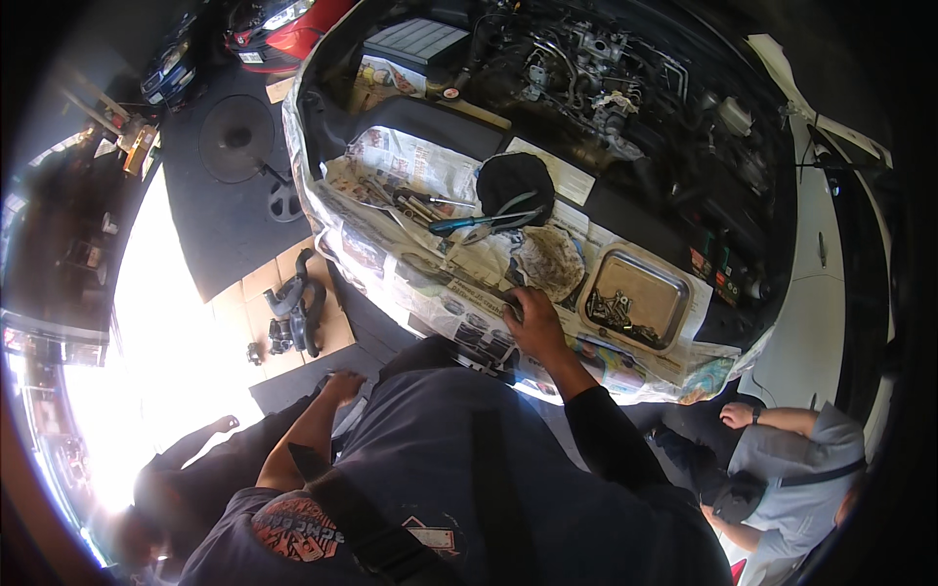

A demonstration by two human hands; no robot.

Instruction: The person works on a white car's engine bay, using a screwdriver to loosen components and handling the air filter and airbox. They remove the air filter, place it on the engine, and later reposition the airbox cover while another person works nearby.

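Note:
My right hand [532, 320] is at the newspaper-covered front edge [445, 283] of an open engine bay, fingers curled round something dark that I cannot make out. Just beyond it lie a stained crumpled cloth [547, 264] and, to the right, a metal tray [635, 271] holding bolts. Farther back are a black round item [513, 181], a blue-handled screwdriver [451, 224] and several metal tools [410, 203]. My left hand [344, 385] hangs low beside my body, below the car's front; its fingers are too small and blurred to read.
Dark hoses and parts [303, 313] lie on cardboard [234, 322] at the left. The engine [596, 78] fills the back. A person in a grey shirt [791, 459] stands at the right, another in dark clothing [195, 498] at lower left. A red car [283, 34] is beyond.

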